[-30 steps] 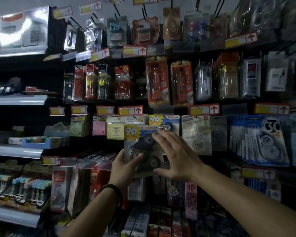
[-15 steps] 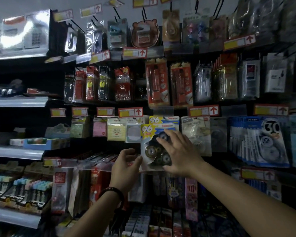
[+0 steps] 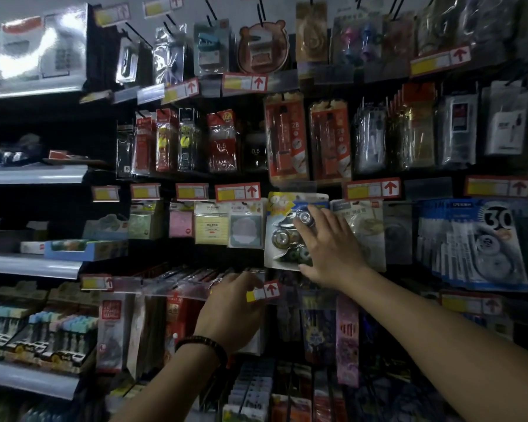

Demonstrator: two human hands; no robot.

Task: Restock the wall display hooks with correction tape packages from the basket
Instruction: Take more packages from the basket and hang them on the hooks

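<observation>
Overall, the wall display (image 3: 232, 9) fills the view, with rows of hanging stationery packs and red-and-yellow price tags under each row. Grey shelves (image 3: 34, 175) stand at its left edge, stocked with boxed goods. Blue packs (image 3: 457, 239) marked "30" hang near the right edge in the third row down.

The tape pack (image 3: 279, 236), a blister card marked "96" with round reels showing, is in that same third row near the middle of the display. It sits between a pale note pack (image 3: 246, 226) on its left and a clear pack (image 3: 363, 219) on its right, and it overlaps the latter's edge. Whether its hole is on a hook cannot be told; the top of the card is blurred.

The right hand (image 3: 329, 248) lies flat on the face of the tape pack, fingers straight and spread, thumb at the lower edge.

The left hand (image 3: 232, 312) is lower, at the rail beneath the pack and apart from it. Its fingers bend towards a small price tag (image 3: 262, 292) that covers the fingertips; whether it has hold of anything cannot be told. A dark bead bracelet (image 3: 205, 345) is on that wrist.
</observation>
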